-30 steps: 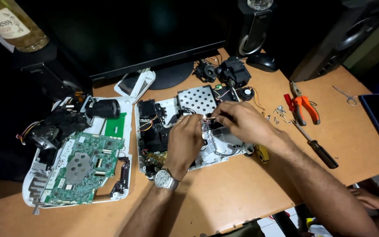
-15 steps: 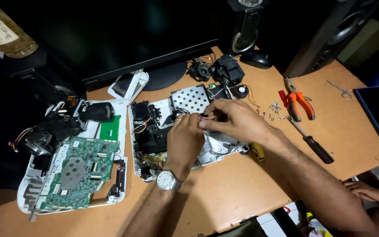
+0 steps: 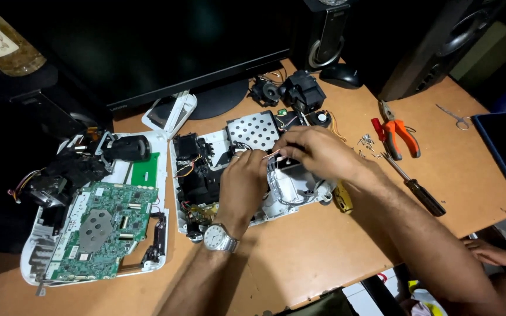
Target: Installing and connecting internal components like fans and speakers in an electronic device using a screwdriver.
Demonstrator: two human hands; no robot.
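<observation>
An opened white device is worked on over a wooden tabletop (image 3: pixel 323 246).

At far left a green circuit board (image 3: pixel 101 228) is seen in a separated shell half. In the middle, the open white chassis (image 3: pixel 300 193) is steadied by the left hand (image 3: pixel 242 184), its grip curled down on the inner parts. A thin, light, probably fragile strip (image 3: pixel 272 154) is pinched by the right hand (image 3: pixel 317 153) directly above the chassis; it is judged best held at its edges. Orange pliers (image 3: pixel 399 134) lie rightward.
</observation>
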